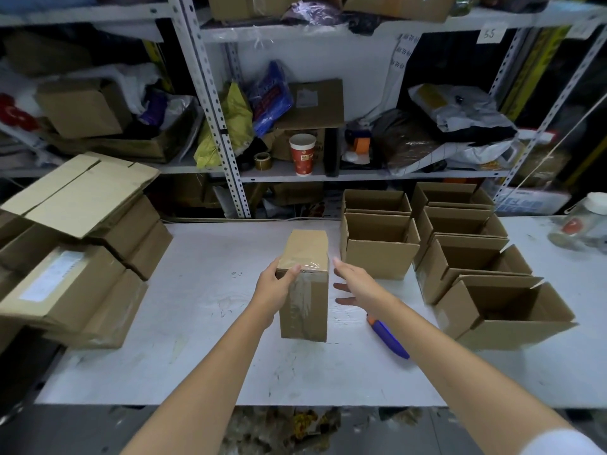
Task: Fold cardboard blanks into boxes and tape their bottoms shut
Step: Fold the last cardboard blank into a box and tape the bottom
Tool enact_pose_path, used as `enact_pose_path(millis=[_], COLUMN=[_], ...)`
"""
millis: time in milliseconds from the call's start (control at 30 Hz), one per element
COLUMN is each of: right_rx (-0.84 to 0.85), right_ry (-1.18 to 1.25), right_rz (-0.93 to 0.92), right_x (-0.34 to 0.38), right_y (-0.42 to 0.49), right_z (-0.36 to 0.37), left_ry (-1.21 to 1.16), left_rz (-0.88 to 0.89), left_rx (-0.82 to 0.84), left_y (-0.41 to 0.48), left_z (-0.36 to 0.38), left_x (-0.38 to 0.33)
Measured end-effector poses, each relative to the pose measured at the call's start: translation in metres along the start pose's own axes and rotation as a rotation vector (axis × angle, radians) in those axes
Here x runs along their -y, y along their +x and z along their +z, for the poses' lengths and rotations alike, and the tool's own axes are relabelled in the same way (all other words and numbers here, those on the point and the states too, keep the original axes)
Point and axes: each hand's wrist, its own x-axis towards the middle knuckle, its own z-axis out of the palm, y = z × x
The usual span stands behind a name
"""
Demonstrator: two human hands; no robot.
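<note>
Box [303,287]: taped, stood on desk [197,323]; left hand [274,285] gripped it, right hand [353,284] hovered open. Finished boxes [460,257] stood right; flat blanks [78,195] remained left.

You've got one readable mark: paper tag [490,34] on the top right shelf [525,16] says "55". Cup [302,154] print and blank bundle [65,290] label too blurred.

Soft, even light whitens the table [184,339], while frame edges bow and blur (wide-angle lens).
</note>
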Motion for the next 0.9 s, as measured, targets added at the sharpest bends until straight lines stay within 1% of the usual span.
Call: enact_pose_path(millis=[67, 200, 300, 367, 467, 567, 767, 900], right_rx=[-0.005, -0.082, -0.091, -0.1, -0.117, -0.085, -0.137, -0.136], right_ry=[-0.019, -0.047, -0.076, -0.057, -0.025, -0.034, -0.026, -0.034], right_rz=[0.006, -0.007, -0.03, -0.026, -0.009, -0.026, -0.097, -0.064], right_x=[0.003, 0.0, -0.006, -0.009, -0.009, -0.011, -0.011, -0.012], right_y=[-0.001, 0.002, 0.002, 0.0, -0.003, -0.008, -0.011, -0.019], right_z=[0.005, 0.009, 0.006, 0.001, -0.012, -0.018, -0.002, -0.005], left_ry=[0.012, 0.027, 0.051, 0.044, -0.052, -0.079, 0.059, 0.113], left_rz=[0.002, 0.004, 0.003, -0.027, -0.104, -0.137, -0.01, 0.025], left_rx=[0.015, 0.019, 0.042, 0.075, 0.149, 0.157, 0.065, 0.158], left_y=[-0.001, -0.003, -0.007, -0.007, -0.006, -0.005, -0.005, -0.011], left_z=[0.008, 0.018, 0.022, 0.025, 0.022, 0.017, 0.028, 0.029], left_x=[0.001, 0.001, -0.004, -0.008, -0.013, -0.012, -0.01, -0.011])
